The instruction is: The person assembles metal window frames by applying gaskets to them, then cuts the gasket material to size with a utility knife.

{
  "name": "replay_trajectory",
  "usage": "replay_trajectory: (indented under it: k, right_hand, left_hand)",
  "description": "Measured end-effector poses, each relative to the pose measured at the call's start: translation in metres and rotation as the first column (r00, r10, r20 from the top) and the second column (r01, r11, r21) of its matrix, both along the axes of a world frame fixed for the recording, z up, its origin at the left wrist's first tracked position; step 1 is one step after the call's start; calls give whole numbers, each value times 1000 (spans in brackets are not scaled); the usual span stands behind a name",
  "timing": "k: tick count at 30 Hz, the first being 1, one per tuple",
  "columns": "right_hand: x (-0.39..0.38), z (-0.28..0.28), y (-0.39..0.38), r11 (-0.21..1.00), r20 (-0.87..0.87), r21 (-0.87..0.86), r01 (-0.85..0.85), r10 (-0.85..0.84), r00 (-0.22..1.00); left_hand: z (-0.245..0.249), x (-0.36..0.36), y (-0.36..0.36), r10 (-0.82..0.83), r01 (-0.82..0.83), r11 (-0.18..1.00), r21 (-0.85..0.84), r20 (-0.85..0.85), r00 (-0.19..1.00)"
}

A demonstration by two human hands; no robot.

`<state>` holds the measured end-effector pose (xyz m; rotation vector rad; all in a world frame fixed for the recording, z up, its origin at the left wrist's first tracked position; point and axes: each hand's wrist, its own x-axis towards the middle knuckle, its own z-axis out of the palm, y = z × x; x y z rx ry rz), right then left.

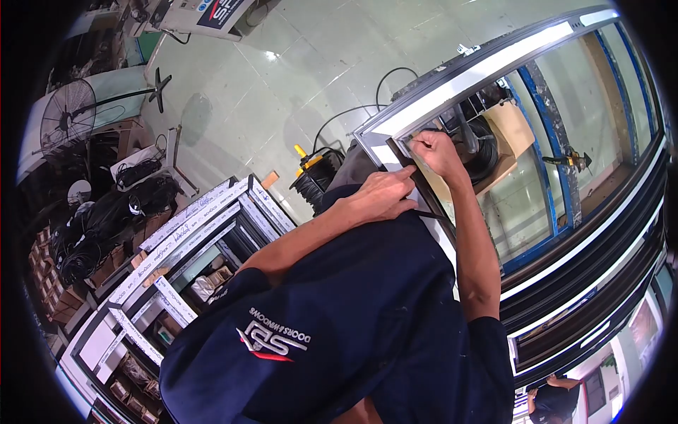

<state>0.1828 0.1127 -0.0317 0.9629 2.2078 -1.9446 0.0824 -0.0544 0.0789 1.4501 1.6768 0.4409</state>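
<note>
A window or door frame (487, 76) with white-covered faces lies across the blue supports, its near corner in front of me. My left hand (385, 193) rests on the frame's near side, index finger stretched along it and the other fingers loosely bent. Just to the right, my right hand (436, 155) is closed in a pinch at the inner corner of the frame. Whatever lies between its fingertips is too small and too covered to make out. A dark strip (432, 198) runs along the inner edge of that side, beneath both hands.
Below the frame, an open cardboard box (510, 131) holds coiled black material. A yellow-and-black cable reel (311, 177) stands on the floor. Blue supports (540, 106) carry a yellow-handled tool (568, 161). Taped frames (191, 233) stack at left, near a fan (68, 113). Another person (554, 401) appears bottom right.
</note>
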Motion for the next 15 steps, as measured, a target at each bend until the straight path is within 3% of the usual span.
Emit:
replay_trajectory:
  k: [6,12,15]
  right_hand:
    - [-22,34,3,988,58,129,-84,77,995]
    - [-25,19,2,987,121,84,-135,125,985]
    - [-23,16,-11,997,121,82,7,-17,992]
  left_hand:
    - [-12,-2,-11,29,-30,997,71,11,1000]
    - [-13,-4,-13,44,-46,997,54,49,998]
    - [-17,-4,-13,43,-46,998,49,52,998]
